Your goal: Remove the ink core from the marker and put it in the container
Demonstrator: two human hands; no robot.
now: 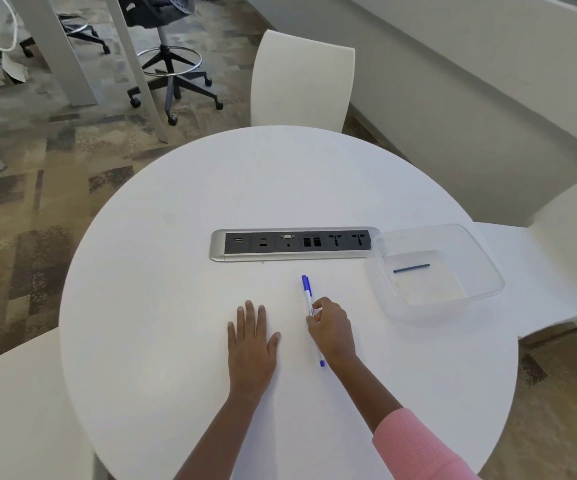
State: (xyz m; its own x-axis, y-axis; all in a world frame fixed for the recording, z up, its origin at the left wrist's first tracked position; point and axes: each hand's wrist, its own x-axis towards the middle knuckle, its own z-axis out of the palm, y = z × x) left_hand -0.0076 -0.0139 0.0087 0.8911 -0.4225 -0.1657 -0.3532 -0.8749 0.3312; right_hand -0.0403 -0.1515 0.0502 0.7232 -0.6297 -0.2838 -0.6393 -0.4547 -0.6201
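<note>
A white marker (308, 299) with a blue cap and a blue end plug lies on the round white table (176, 237), cap pointing away from me. My right hand (332, 327) rests on it, fingers curled around the barrel's middle. My left hand (252, 337) lies flat on the table, fingers spread, a little to the marker's left and holding nothing. At the right stands a clear plastic container (488, 271); a thin dark blue ink core (411, 268) lies inside it on the bottom.
A silver and black power socket strip (290, 244) is set into the table's middle, its right end touching the container. White chairs (301, 81) stand around the table. Beyond are a carpeted floor and a black office chair (173, 71).
</note>
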